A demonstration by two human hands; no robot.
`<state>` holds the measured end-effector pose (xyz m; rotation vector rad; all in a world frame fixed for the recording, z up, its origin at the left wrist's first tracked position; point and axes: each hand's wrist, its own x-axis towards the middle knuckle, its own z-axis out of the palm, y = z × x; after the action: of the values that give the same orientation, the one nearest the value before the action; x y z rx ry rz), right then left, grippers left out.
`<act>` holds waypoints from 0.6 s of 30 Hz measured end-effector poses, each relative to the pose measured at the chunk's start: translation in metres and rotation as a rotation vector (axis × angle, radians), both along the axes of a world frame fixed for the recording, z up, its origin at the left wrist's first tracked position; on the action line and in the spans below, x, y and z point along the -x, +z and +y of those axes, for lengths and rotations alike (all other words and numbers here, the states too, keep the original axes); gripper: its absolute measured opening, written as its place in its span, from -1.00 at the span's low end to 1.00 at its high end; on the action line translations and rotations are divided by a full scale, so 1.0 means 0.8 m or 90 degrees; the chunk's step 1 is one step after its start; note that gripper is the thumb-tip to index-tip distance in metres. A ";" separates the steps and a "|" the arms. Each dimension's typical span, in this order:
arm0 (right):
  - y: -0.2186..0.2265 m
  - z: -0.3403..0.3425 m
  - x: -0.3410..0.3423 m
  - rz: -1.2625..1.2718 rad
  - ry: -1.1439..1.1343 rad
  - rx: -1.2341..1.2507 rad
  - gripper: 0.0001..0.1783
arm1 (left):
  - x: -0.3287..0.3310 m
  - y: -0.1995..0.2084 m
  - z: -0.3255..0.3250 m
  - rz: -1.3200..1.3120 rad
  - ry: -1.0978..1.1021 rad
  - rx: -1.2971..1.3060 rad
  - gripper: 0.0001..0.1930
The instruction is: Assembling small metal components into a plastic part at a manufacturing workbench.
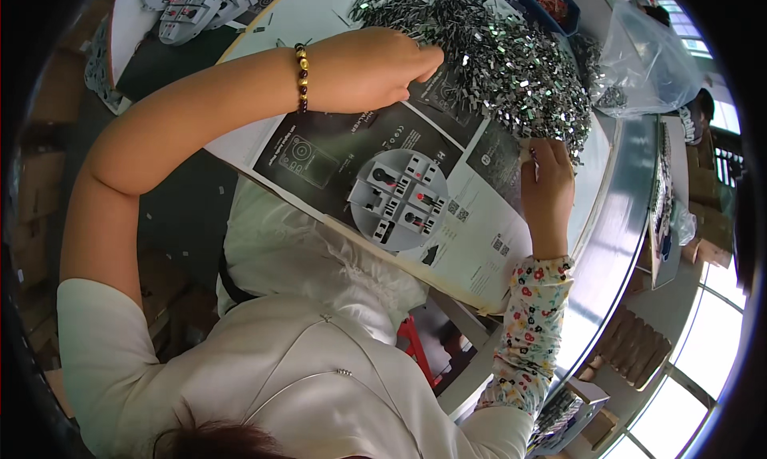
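A round grey plastic part (399, 199) lies on printed sheets in front of me, its raised slots fitted with dark pieces and a few red bits. Beyond it spreads a heap of small shiny metal strips (519, 67). My left hand (371, 71), with a beaded bracelet at the wrist, is curled closed at the heap's left edge; whatever its fingers hold is hidden. At the heap's near right edge my right hand (548, 171) is closed in a pinch. A tiny glint shows at its fingertips, too small to name.
Black printed sheets (319, 151) cover the tabletop. More grey plastic parts (200, 7) are stacked at the far left. A dark blue bin (551, 3) with red pieces stands behind the heap, beside a clear plastic bag (647, 59). A metal surface (615, 211) borders the right.
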<state>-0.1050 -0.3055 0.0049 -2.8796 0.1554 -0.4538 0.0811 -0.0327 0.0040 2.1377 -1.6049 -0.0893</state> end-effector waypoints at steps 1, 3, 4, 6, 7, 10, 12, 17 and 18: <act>0.000 0.000 0.000 0.015 0.021 0.008 -0.68 | -0.002 -0.001 0.006 -0.003 -0.015 0.005 -0.91; 0.002 0.003 0.002 0.032 0.044 0.015 -0.67 | -0.004 -0.003 0.016 -0.005 -0.027 0.009 -0.91; 0.004 0.005 0.003 0.034 0.084 -0.013 -0.68 | -0.004 -0.003 0.020 -0.060 -0.039 0.026 -0.92; 0.009 0.010 0.010 0.042 0.150 -0.066 -0.68 | -0.005 -0.001 0.024 -0.167 -0.073 0.069 -0.93; 0.012 0.012 0.016 0.048 0.180 -0.091 -0.68 | -0.005 0.002 0.024 -0.221 -0.095 0.077 -0.93; 0.019 0.020 0.044 0.078 -0.009 -0.156 -0.69 | 0.001 0.014 0.023 -0.031 -0.029 0.068 -0.94; 0.016 0.029 0.059 0.113 -0.220 -0.237 -0.69 | 0.008 0.021 0.021 0.158 0.066 -0.002 -0.93; -0.005 0.052 0.052 0.038 -0.074 -0.081 -0.69 | 0.006 0.016 0.007 0.234 0.005 0.033 -0.92; -0.005 0.053 0.049 0.034 -0.066 -0.084 -0.69 | 0.004 0.014 0.009 0.233 0.030 0.009 -0.92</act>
<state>-0.1439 -0.2631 0.0013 -2.7649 0.3326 -0.3697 0.0779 -0.0255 0.0154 2.0046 -1.3374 -0.4270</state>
